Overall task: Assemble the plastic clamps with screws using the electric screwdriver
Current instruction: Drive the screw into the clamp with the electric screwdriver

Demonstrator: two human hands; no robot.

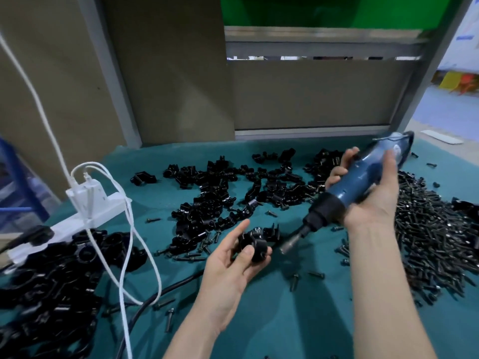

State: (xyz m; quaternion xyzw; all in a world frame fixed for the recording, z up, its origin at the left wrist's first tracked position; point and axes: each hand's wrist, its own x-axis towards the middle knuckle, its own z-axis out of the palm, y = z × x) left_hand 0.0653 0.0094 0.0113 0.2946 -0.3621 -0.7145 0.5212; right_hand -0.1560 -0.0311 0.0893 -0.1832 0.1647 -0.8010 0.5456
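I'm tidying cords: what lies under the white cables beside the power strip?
The white cables drape over a heap of black clamps and cross a black cord on the teal mat. Clamps deeper in the heap are covered.

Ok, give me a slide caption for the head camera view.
Left hand holds a black clamp while right hand angles the blue screwdriver toward it.

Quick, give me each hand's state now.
Left hand: holding a black plastic clamp.
Right hand: gripping the electric screwdriver.
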